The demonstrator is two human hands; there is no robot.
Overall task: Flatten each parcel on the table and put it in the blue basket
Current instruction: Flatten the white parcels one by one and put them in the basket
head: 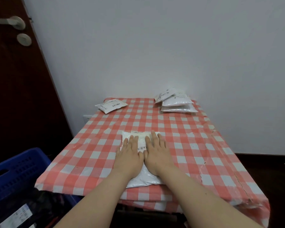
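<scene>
Two flat palms: left hand (129, 153) and right hand (156, 151), fingers straight, press parcel (142, 180) level | blue basket (20, 163) near-left of parcel, within reach

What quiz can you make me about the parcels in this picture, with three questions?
1. True or false: the left hand and the right hand both press flat on one parcel.
2. Where is the blue basket? A: left of the table. B: on the table. C: on top of the parcels.
3. Fill in: the stack of parcels lies at the table's far ____ corner.
Key: 1 true; 2 A; 3 right.
</scene>
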